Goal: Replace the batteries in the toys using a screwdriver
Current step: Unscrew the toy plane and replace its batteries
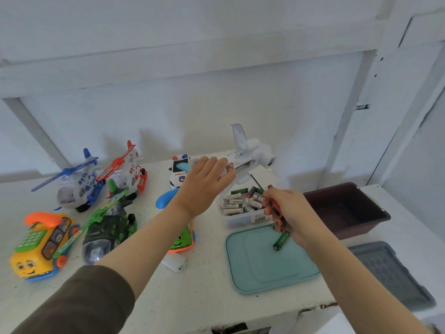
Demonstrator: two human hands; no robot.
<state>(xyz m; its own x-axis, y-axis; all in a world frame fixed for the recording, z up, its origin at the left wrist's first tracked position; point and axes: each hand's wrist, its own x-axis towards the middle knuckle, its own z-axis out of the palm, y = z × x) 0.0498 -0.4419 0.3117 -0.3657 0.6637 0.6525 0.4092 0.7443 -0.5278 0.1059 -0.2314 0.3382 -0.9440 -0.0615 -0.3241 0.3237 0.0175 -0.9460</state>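
Right hand point(292, 213) grip is clenched on two things at once: a red-and-black screwdriver point(274, 209) high in the fist and a green battery point(281, 241) pinched by the lower fingers, over the teal lid point(265, 273). Left hand point(207, 184) grasps the white toy plane point(252, 153), held off the table point(204, 290), up and beyond the right grip. Risk: the doubled load slips and the battery rolls away, or the screwdriver tip snags the tub of batteries point(240, 219) beneath it.

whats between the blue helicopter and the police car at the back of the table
The red and white helicopter stands between the blue helicopter and the police car. The head view shows this.
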